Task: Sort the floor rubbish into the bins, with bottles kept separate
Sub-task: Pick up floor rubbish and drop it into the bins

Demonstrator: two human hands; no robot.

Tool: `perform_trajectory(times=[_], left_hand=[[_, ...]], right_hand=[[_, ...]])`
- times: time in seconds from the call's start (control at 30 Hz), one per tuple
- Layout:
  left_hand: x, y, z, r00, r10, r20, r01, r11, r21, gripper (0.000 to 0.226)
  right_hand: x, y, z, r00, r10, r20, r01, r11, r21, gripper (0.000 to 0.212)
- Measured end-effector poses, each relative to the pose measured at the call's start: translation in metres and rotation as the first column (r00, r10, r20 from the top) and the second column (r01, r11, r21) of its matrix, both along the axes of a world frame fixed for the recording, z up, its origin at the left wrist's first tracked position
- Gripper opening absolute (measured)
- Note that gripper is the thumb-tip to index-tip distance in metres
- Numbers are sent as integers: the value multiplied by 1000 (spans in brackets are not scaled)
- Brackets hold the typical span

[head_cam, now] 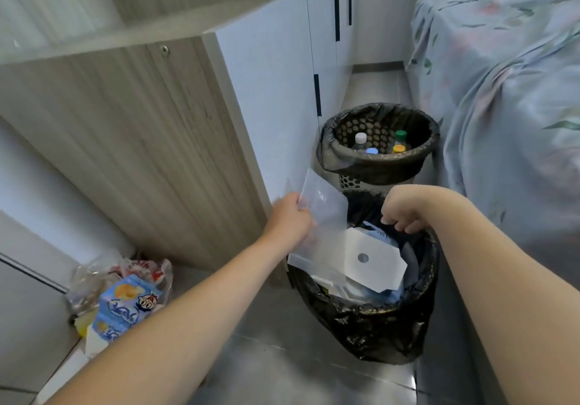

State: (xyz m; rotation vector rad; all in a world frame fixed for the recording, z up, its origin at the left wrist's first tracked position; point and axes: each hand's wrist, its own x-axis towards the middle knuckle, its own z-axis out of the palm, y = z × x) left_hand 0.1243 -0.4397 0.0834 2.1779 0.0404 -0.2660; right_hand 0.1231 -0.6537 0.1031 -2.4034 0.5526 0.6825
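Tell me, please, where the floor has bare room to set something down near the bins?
Bare grey tile lies between the wrapper pile and the near bin, and behind the bottle bin beside the bed. It is crowded at the near bin's full mouth, where left hand and right hand work.

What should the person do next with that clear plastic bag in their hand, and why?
Probably lower the clear plastic bag into the near bin and let go. The left hand pinches it right above that bin's open mouth, the right hand grips the black liner at the rim, and paper scraps already lie inside. The far bin holds only bottles.
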Motion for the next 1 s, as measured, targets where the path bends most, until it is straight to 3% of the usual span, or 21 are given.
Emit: perform_trajectory(times=[0.17,0.23,0.3,0.37,0.6,0.73,0.83,1.0], left_hand=[[-3,-16,-5,996,-75,-56,72,996,-49,9],[-8,-18,-10,990,-132,-46,133,990,35,5],[-12,-19,-16,984,-177,33,166,964,210,31],[-13,-19,-19,963,-242,122,187,919,347,38],[-15,-8,-8,935,-313,168,219,879,425,26],[-20,25,13,911,-384,151,289,855,431,27],[-36,66,27,888,-396,236,257,850,461,24],[-59,156,8,902,-332,276,142,832,536,21]], right_hand=[[-4,4,-11,998,57,-37,-56,998,11,16],[-5,5,-9,996,81,-23,-81,997,-5,21],[-5,5,-7,996,90,-11,-90,996,-16,29],[-5,9,-5,993,119,-2,-119,992,-33,34],[-3,46,7,938,347,8,-340,924,-172,19],[0,69,17,893,450,-2,-443,878,-182,23],[1,94,29,867,498,-7,-496,863,-97,23],[-6,163,33,732,681,8,-661,714,-232,24]])
